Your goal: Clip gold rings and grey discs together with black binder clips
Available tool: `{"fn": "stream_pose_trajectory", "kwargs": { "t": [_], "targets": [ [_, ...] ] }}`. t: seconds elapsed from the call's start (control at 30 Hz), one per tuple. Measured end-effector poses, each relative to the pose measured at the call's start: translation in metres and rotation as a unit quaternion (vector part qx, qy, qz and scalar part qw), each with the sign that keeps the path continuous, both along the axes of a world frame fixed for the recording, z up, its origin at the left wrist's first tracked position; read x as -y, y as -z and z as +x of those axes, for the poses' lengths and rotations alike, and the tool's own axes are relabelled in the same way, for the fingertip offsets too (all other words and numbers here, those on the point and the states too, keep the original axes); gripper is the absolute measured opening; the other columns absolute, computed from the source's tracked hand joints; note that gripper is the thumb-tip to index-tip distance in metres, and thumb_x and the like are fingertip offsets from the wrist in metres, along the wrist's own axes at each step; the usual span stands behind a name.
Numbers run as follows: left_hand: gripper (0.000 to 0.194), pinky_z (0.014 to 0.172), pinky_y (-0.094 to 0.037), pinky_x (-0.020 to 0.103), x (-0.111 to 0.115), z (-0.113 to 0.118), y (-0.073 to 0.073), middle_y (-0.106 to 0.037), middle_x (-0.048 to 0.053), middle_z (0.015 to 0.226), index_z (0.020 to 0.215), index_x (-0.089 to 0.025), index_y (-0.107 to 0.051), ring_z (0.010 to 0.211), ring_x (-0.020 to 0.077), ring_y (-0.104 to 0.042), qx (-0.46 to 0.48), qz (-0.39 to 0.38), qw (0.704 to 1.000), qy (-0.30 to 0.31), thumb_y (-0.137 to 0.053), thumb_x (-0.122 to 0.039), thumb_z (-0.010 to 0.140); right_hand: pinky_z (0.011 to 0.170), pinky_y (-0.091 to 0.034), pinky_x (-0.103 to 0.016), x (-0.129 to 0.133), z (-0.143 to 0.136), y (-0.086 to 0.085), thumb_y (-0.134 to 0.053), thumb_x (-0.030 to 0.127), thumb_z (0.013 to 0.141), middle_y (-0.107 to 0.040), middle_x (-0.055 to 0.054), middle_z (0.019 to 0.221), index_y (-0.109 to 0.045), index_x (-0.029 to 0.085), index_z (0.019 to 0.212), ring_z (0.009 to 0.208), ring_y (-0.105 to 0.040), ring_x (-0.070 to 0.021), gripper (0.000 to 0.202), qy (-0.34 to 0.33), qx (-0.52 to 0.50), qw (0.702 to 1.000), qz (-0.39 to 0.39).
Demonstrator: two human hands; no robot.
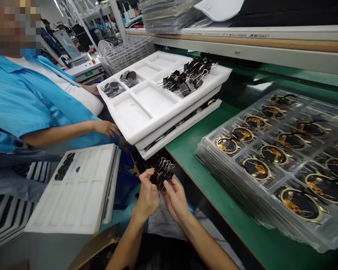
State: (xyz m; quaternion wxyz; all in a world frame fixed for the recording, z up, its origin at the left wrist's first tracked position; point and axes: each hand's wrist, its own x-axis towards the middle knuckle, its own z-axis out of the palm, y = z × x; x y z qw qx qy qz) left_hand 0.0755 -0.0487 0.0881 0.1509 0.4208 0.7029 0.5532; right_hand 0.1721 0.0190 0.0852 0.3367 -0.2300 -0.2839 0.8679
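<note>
Left hand (148, 197) and right hand (175, 197) have fingers clamped on black binder clips (161, 177), just off the edge of the green table (197, 170), near white trays (129, 134), bare strip open toward clear trays (228, 178).

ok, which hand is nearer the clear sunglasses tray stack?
Right. The right hand grips the black binder clips on the side toward the tray stack; the left hand grips them on the opposite side, farther from the stack.
</note>
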Motion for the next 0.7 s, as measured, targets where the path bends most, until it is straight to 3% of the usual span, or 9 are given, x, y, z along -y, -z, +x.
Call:
{"fn": "stream_pose_trajectory", "kwargs": {
  "t": [0.13,0.3,0.4,0.5,0.6,0.7],
  "targets": [
    [0.045,0.105,-0.046,0.046,-0.005,0.002,0.009,-0.053,0.013,0.124,0.119,-0.024,-0.038,0.122,0.0234,-0.056,0.117,0.018,0.993,-0.009,-0.021,-0.062,0.103,0.095,-0.057,-0.048,-0.003,0.011,0.005,-0.077,0.053,0.082,-0.076,-0.007,0.106,-0.071,0.023,0.099,0.108,-0.069,-0.0293,0.035,-0.017,-0.029,0.998,-0.055],
    [0.047,0.09,-0.054,0.04,-0.007,0.005,0.007,-0.051,0.013,0.125,0.114,-0.025,-0.04,0.106,0.021,-0.061,0.102,0.009,0.995,0.014,-0.026,-0.067,0.1,0.101,-0.053,-0.047,-0.003,0.017,0.011,-0.079,0.047,0.082,-0.076,-0.008,0.106,-0.074,0.021,0.101,0.112,-0.068,-0.029,0.032,-0.055,-0.006,0.998,-0.009],
    [0.043,0.085,-0.055,0.038,-0.003,0.006,0.01,-0.051,0.013,0.127,0.114,-0.024,-0.042,0.099,0.0196,-0.063,0.085,0.032,0.995,-0.03,-0.026,-0.062,0.102,0.105,-0.051,-0.047,-0.004,0.014,0.01,-0.077,0.047,0.085,-0.075,-0.008,0.113,-0.075,0.022,0.105,0.116,-0.066,-0.0286,0.032,-0.039,0.001,0.999,-0.011],
    [0.034,0.079,-0.051,0.033,0.006,0.002,0.014,-0.059,0.009,0.112,0.114,-0.022,-0.049,0.091,0.0194,-0.063,0.018,-0.049,0.996,-0.07,-0.041,-0.052,0.102,0.106,-0.051,-0.049,-0.006,0.014,0.008,-0.074,0.052,0.086,-0.072,-0.008,0.123,-0.074,0.024,0.113,0.121,-0.063,-0.0292,0.039,-0.015,-0.005,1.0,-0.02],
    [0.032,0.068,-0.043,0.029,0.016,-0.003,0.017,-0.061,0.002,0.078,0.092,-0.02,-0.057,0.072,0.0176,-0.059,-0.002,-0.176,0.984,-0.008,-0.042,-0.047,0.102,0.107,-0.049,-0.052,-0.007,0.014,0.007,-0.075,0.051,0.085,-0.071,-0.009,0.125,-0.074,0.025,0.115,0.123,-0.062,-0.0307,0.041,-0.028,-0.014,0.999,-0.029],
    [0.038,0.063,-0.037,0.029,0.025,-0.005,0.02,-0.057,0.002,0.069,0.077,-0.02,-0.054,0.064,0.0161,-0.053,-0.019,-0.176,0.984,0.008,-0.043,-0.05,0.099,0.107,-0.05,-0.053,-0.005,0.013,0.009,-0.074,0.05,0.086,-0.071,-0.01,0.125,-0.074,0.025,0.115,0.122,-0.063,-0.0311,0.039,-0.056,-0.012,0.998,-0.028]
  ]
}}
